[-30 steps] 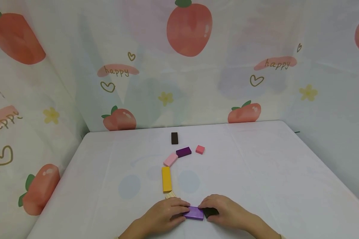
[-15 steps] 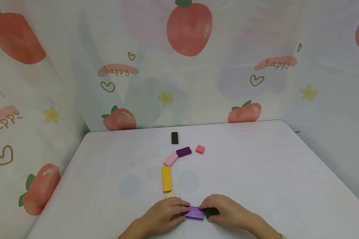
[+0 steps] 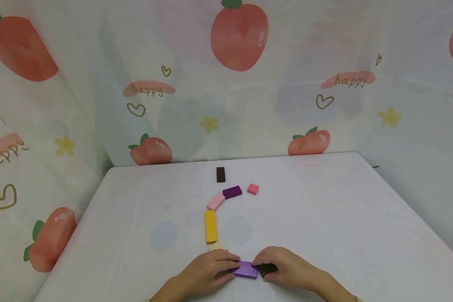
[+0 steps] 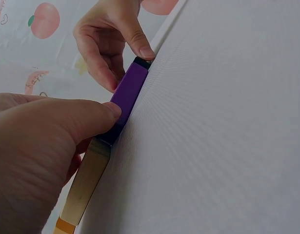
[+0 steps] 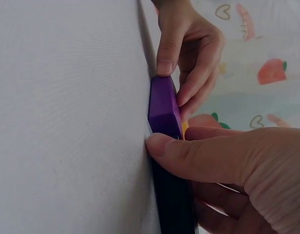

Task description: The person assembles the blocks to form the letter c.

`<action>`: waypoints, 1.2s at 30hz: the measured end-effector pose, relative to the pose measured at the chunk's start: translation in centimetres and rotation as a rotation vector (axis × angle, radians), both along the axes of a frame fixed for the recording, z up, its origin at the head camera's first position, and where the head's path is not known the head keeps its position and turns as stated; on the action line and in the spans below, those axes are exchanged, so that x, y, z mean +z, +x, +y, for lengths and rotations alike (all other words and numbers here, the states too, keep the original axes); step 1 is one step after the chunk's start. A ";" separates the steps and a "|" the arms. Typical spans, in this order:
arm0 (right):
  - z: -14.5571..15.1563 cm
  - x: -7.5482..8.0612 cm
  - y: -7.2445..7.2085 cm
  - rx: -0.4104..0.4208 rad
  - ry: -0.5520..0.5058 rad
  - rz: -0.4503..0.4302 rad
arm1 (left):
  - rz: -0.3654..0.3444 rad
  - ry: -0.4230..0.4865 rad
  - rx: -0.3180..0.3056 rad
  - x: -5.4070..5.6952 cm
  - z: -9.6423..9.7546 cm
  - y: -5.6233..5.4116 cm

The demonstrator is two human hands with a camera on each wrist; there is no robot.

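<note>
A light purple block [image 3: 246, 269] lies flat near the front of the table, and my left hand [image 3: 212, 269] pinches its left end between thumb and fingers. At its right end sits a black block [image 3: 266, 269], which my right hand [image 3: 287, 267] grips by its long sides; most of it is hidden under that hand. In the right wrist view the purple block [image 5: 163, 103] and the black block [image 5: 173, 200] stand end to end, almost or just touching. Beyond the left hand, a pale wooden block [image 4: 87, 183] adjoins the purple one at an angle.
From the pale block a curve runs away over the white table [image 3: 317, 218]: a yellow block [image 3: 210, 227], a light pink block [image 3: 215, 202] and a dark purple block [image 3: 232, 192]. Apart from these lie a small coral block [image 3: 253, 189] and a dark brown block [image 3: 220, 174].
Almost nothing differs. The right hand and the black block have shifted very slightly to the right; the left hand stays in place on the purple block.
</note>
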State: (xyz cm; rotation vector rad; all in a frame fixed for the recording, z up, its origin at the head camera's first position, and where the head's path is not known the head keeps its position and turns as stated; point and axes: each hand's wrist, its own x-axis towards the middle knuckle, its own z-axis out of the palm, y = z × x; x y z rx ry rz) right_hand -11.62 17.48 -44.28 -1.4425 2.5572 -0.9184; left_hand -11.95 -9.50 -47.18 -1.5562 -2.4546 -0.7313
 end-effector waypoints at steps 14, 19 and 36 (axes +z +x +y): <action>0.0 0.0 0.0 -0.028 0.036 -0.035 | 0.031 0.011 -0.012 0.2 0.0 0.0; 0.0 -0.1 -0.1 -0.016 0.017 -0.012 | 0.016 0.007 -0.013 0.2 0.0 0.0; 0.0 0.0 0.0 -0.038 0.026 -0.058 | 0.010 0.003 -0.008 0.0 0.0 0.0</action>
